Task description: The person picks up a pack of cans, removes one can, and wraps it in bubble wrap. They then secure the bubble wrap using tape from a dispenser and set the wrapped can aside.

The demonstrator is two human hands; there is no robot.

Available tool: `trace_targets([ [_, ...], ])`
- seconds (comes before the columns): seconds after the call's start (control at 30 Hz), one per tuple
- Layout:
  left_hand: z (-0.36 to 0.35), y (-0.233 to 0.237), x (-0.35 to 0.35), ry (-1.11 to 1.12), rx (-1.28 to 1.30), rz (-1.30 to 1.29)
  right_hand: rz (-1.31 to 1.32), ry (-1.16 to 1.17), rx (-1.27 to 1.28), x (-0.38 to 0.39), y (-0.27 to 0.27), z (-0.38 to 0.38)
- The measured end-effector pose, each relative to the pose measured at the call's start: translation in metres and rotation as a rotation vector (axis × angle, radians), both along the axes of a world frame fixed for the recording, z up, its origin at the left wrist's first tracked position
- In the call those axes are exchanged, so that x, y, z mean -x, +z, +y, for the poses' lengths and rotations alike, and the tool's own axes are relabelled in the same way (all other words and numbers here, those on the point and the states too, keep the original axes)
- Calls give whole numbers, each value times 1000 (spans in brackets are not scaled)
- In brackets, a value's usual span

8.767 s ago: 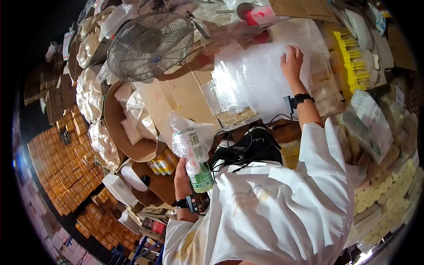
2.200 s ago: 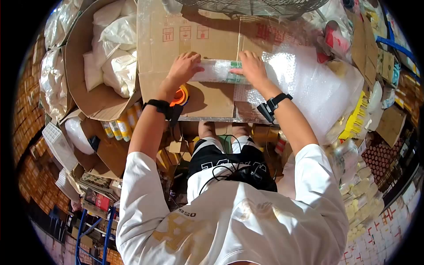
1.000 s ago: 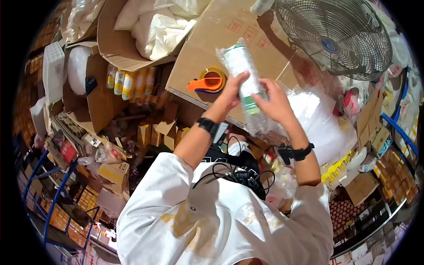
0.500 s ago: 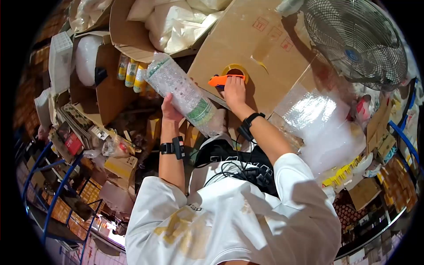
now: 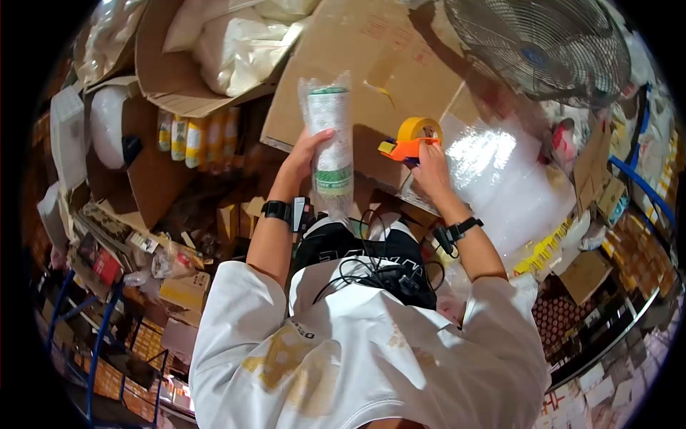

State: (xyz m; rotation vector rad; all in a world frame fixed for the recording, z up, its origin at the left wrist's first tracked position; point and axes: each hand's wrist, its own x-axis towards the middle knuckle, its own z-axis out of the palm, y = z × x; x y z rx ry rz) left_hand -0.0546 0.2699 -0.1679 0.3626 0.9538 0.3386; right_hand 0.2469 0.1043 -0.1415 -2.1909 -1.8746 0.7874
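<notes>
My left hand (image 5: 306, 154) is wrapped round a bubble-wrapped cylinder (image 5: 333, 146), its thumb lying across the front. Green bands show through the clear wrap, and loose plastic sticks out at both ends. The cylinder stands nearly upright in the view, in front of my lap. In my right hand (image 5: 431, 174) is an orange tape dispenser (image 5: 407, 149) with a yellow tape roll (image 5: 409, 129) on it. The dispenser is held to the right of the cylinder, apart from it, over the edge of a large cardboard box (image 5: 336, 50).
A metal fan (image 5: 536, 53) stands at the upper right, above a clear plastic bag (image 5: 493, 179). Open boxes with a white bag (image 5: 246, 53) are at the upper left, near yellow-labelled cylinders (image 5: 193, 143). Blue metal rails (image 5: 100, 350) run at the lower left.
The tape dispenser has been lifted off the box and moved right and toward me in my right hand. The cylinder has turned from slanted to nearly upright in my left hand.
</notes>
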Motion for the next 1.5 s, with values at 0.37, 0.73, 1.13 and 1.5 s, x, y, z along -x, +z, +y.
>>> trace_targets([
  [0.37, -14, -5, -178, -820, -896, 701, 342, -448, 244, -47, 48, -52],
  [0.73, -75, -28, -177, -1237, -1712, 832, 360, -621, 404, -50, 64, 12],
  [1.13, -80, -56, -166, -1178, -2004, 562, 104, -525, 770, -70, 50, 98],
  [1.5, -67, -25, -186, -896, -1438, 1102, 235, -541, 791, -78, 6, 82],
])
